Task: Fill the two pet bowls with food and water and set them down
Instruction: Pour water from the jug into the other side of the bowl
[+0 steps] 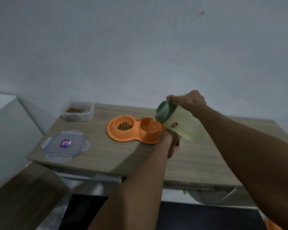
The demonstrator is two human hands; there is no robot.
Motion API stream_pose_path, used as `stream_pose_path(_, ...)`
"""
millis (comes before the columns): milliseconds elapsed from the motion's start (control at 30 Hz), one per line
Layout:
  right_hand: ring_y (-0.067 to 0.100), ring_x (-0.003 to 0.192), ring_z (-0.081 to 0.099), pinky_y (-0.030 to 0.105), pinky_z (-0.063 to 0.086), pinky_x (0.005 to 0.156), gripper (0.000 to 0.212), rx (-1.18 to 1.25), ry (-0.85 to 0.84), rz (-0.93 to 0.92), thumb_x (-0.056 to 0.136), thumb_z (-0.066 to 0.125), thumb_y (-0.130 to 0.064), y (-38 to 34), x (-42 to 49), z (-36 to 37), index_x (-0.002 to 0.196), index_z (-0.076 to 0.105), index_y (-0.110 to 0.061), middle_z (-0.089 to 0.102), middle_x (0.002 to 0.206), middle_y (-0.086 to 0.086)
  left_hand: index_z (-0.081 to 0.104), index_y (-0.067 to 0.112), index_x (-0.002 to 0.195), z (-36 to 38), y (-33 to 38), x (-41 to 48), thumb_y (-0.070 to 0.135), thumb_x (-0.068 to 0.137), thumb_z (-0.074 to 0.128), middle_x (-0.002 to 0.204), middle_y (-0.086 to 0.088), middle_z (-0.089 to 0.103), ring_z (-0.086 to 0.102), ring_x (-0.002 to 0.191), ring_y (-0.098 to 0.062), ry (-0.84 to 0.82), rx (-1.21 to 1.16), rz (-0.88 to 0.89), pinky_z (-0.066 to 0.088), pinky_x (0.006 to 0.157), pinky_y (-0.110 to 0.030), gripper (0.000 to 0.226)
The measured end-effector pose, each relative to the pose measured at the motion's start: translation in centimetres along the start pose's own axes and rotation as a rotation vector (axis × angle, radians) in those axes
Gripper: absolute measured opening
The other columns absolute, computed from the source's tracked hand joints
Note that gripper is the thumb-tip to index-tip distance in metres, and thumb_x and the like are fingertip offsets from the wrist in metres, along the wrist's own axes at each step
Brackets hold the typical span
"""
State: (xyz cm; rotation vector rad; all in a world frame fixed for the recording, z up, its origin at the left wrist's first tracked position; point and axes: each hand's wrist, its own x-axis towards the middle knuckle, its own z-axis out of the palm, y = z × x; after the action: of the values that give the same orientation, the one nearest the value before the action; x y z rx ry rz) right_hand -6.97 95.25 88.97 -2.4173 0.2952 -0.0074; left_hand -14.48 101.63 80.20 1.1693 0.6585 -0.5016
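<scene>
Pet bowl (135,130), left hand (170,141) at right rim, right hand (189,101) tilting jug (184,128)

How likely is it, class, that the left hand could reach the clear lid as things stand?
Probably yes. The left hand sits at the near edge of the orange dish, and only bare table lies between it and the lid. It would have to leave the dish first.

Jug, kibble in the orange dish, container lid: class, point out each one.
jug (186,130), head view, its pale side wall.
kibble (124,126), head view, middle of the served pile.
container lid (63,151), head view, its flat top.
</scene>
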Motion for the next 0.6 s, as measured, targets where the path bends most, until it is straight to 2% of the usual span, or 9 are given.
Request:
stream_pose_path(100,0.028,0.092,0.061,0.036,0.051,0.076,0.073,-0.016,-0.003,-0.003,0.059,0.077,-0.068,-0.09,0.05,-0.03,0.094,0.053,-0.01,0.062,0.098,0.007,0.055,0.013,0.11,0.02,0.22,0.0,-0.012,0.095,0.03,0.084,0.003,0.047,0.047,0.072,-0.012,0.001,-0.007,-0.004,0.048,0.085,-0.027,0.038)
stream_pose_path(200,0.028,0.095,0.061,0.036,0.051,0.076,0.075,-0.02,-0.002,-0.002,0.058,0.078,-0.069,-0.15,0.22,-0.1,0.096,0.053,-0.009,0.062,0.099,0.007,0.053,0.011,0.126,-0.1,0.46,-0.11,-0.014,0.094,0.033,0.108,-0.001,0.051,0.048,0.097,-0.019,-0.028,-0.033,-0.018,0.051,0.097,-0.031,0.045)
stream_pose_path(267,0.028,0.095,0.06,0.037,0.051,0.078,0.076,-0.026,-0.003,-0.003,0.058,0.078,-0.069,-0.21,0.31,-0.17,0.097,0.052,-0.009,0.062,0.1,0.008,0.054,0.012,0.127,-0.1,0.55,-0.34,-0.015,0.093,0.034,0.116,-0.001,0.054,0.049,0.106,-0.02,-0.034,-0.019,-0.017,0.051,0.098,-0.034,0.048)
stream_pose_path(367,0.029,0.095,0.061,0.036,0.051,0.075,0.077,-0.034,-0.001,-0.006,0.058,0.078,-0.069,-0.29,0.38,-0.2,0.097,0.054,-0.008,0.063,0.099,0.008,0.056,0.011,0.122,-0.08,0.48,-0.63,-0.015,0.091,0.037,0.107,-0.002,0.053,0.052,0.099,-0.019,-0.025,0.033,0.02,0.054,0.093,-0.034,0.044)
stream_pose_path(433,0.028,0.092,0.062,0.034,0.047,0.069,0.077,-0.035,-0.001,-0.007,0.057,0.078,-0.07,-0.3,0.38,-0.15,0.098,0.057,-0.008,0.063,0.096,0.008,0.055,0.012,0.119,-0.07,0.38,-0.67,-0.016,0.091,0.038,0.111,-0.003,0.052,0.053,0.099,-0.019,-0.033,0.037,0.027,0.054,0.091,-0.033,0.044)
stream_pose_path(533,0.026,0.086,0.061,0.032,0.042,0.061,0.078,-0.031,-0.012,-0.009,0.056,0.077,-0.071,-0.34,0.45,-0.11,0.097,0.059,-0.007,0.063,0.092,0.008,0.055,0.015,0.119,-0.08,0.35,-0.56,-0.017,0.091,0.036,0.114,-0.002,0.052,0.052,0.088,-0.016,-0.038,0.024,0.037,0.054,0.087,-0.032,0.046)
stream_pose_path(600,0.026,0.085,0.061,0.032,0.042,0.061,0.078,-0.041,-0.014,-0.007,0.056,0.077,-0.072,-0.36,0.5,-0.11,0.097,0.059,-0.008,0.063,0.091,0.007,0.055,0.015,0.114,-0.11,0.35,-0.63,-0.017,0.091,0.037,0.113,-0.003,0.052,0.053,0.094,-0.016,-0.04,0.016,0.027,0.054,0.088,-0.032,0.043)
